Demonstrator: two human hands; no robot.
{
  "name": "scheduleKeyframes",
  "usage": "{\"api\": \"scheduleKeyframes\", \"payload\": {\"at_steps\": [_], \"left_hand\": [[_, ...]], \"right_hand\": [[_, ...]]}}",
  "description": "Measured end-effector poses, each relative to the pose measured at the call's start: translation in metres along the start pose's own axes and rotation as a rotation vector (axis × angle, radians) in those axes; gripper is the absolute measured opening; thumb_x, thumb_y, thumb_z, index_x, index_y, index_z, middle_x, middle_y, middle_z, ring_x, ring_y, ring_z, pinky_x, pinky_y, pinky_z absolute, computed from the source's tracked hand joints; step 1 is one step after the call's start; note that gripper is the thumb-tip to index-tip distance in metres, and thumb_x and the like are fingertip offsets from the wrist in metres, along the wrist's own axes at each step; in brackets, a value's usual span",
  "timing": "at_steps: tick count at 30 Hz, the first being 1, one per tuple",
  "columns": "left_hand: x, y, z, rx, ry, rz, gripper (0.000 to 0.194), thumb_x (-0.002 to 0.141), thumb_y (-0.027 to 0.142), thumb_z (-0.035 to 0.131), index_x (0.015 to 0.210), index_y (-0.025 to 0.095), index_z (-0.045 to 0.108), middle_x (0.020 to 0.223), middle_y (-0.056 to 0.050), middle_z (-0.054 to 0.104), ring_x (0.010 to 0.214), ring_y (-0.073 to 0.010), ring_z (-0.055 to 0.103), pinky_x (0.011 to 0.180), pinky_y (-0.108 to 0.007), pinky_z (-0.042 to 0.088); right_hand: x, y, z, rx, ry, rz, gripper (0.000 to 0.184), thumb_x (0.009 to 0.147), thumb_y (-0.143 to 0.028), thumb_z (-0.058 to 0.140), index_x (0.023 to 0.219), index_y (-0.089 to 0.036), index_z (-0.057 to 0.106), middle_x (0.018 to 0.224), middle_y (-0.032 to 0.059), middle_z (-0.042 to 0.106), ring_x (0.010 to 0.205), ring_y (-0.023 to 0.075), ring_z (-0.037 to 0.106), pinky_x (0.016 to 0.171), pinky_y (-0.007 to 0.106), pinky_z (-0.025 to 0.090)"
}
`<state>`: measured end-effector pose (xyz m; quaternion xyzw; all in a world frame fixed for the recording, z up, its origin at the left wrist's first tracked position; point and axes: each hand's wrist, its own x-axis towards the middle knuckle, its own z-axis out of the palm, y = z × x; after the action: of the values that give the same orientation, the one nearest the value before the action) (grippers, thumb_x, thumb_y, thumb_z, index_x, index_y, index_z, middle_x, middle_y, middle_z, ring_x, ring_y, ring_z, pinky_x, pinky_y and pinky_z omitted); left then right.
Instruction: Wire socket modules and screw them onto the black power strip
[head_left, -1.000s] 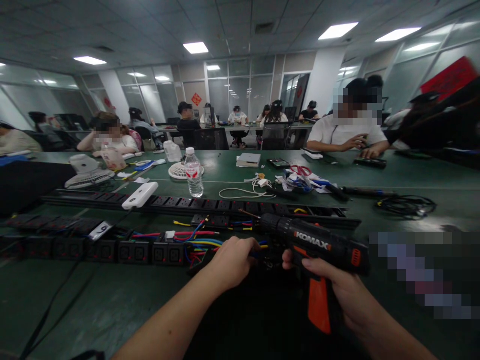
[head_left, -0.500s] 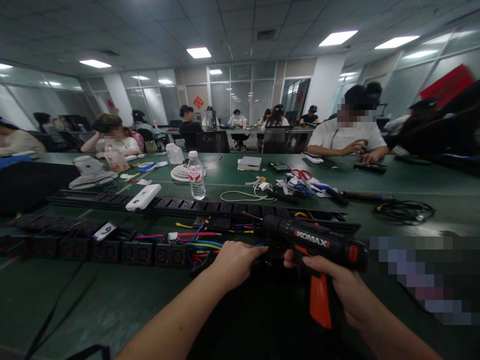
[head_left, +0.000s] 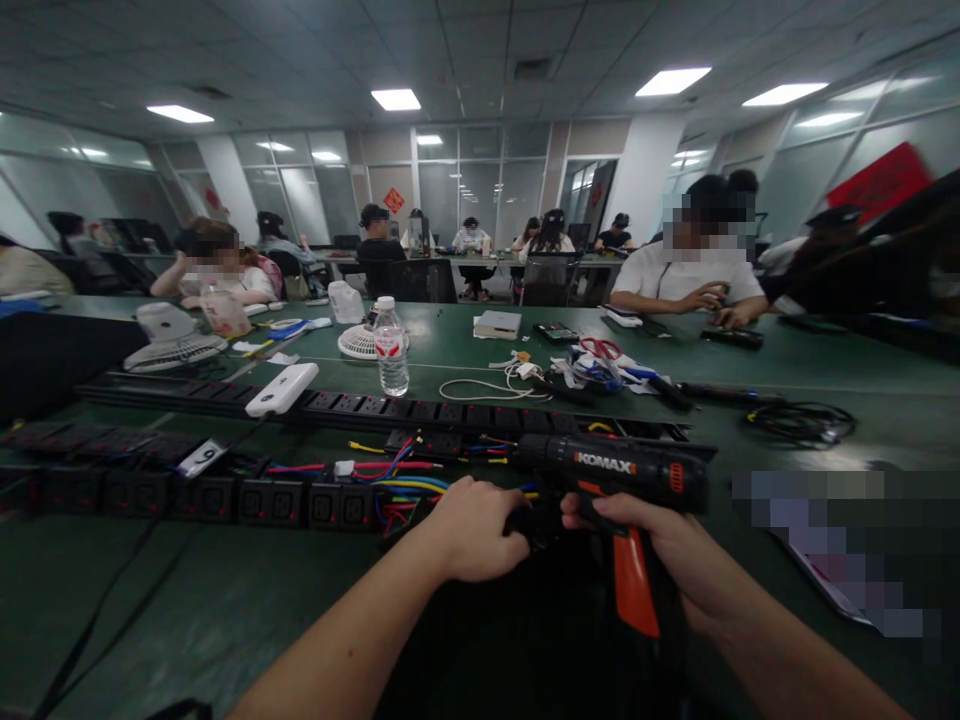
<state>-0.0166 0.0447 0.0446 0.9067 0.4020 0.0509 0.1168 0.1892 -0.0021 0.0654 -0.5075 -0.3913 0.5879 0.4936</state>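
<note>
Over the green table (head_left: 255, 590), the right hand (head_left: 664, 540) grasps the drill (head_left: 637, 468), best held steady, while just left of the drill the left hand (head_left: 480, 528) curls, its grip unclear.

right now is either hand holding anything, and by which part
The right hand holds the drill by its handle. Whether the left hand, near the wires, holds anything cannot be told.

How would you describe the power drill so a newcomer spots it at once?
Start at the big green table and find the nearest long black socket strip. Right of its sockets, the power drill sits in the person's right grip. White KOMAX lettering and orange on its handle set it apart from the black strips beside it.
</note>
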Motion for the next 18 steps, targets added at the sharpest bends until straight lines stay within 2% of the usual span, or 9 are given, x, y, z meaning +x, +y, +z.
{"api": "scheduleKeyframes", "payload": {"at_steps": [5,8,13,15,18], "left_hand": [[-0.005,-0.011,-0.004,-0.020,0.034,0.110,0.034,0.080,0.030,0.054,0.111,0.018,0.062,0.102,-0.008,0.070,0.099,-0.0247,0.063,0.092,-0.036,0.046],[-0.007,-0.022,-0.006,0.020,0.029,0.096,0.028,0.085,0.030,0.052,0.108,0.020,0.065,0.101,-0.007,0.070,0.100,-0.0243,0.063,0.092,-0.036,0.045],[-0.004,-0.035,-0.007,0.036,-0.070,0.067,0.028,0.089,0.041,0.052,0.105,0.026,0.068,0.099,-0.005,0.072,0.094,-0.0249,0.067,0.080,-0.034,0.049],[-0.001,-0.035,-0.008,0.037,-0.100,0.073,0.026,0.088,0.041,0.054,0.106,0.028,0.068,0.098,-0.004,0.072,0.091,-0.0247,0.067,0.076,-0.033,0.050],[0.003,-0.033,-0.009,0.039,-0.162,0.092,0.019,0.085,0.035,0.058,0.097,0.029,0.071,0.090,-0.003,0.073,0.087,-0.0243,0.068,0.071,-0.031,0.050]], "right_hand": [[0.003,-0.001,-0.001,0.013,0.014,0.025,0.015,0.070,-0.023,0.069,0.082,-0.016,0.075,0.086,0.0097,0.077,0.081,0.0266,0.072,0.091,0.043,0.051],[0.003,-0.001,-0.002,0.019,0.015,0.032,0.015,0.070,-0.023,0.068,0.082,-0.016,0.074,0.085,0.0096,0.077,0.081,0.0269,0.072,0.089,0.043,0.052],[0.003,0.000,-0.001,0.030,0.018,0.035,0.016,0.071,-0.022,0.068,0.085,-0.015,0.074,0.087,0.0100,0.077,0.083,0.0265,0.072,0.089,0.041,0.052],[0.004,0.000,0.001,0.032,0.021,0.039,0.016,0.072,-0.022,0.069,0.085,-0.015,0.074,0.088,0.0100,0.077,0.082,0.0256,0.072,0.088,0.040,0.053],[0.005,0.000,0.002,0.032,0.025,0.045,0.016,0.071,-0.021,0.070,0.086,-0.015,0.074,0.086,0.0099,0.077,0.081,0.0252,0.072,0.086,0.039,0.053]]}}
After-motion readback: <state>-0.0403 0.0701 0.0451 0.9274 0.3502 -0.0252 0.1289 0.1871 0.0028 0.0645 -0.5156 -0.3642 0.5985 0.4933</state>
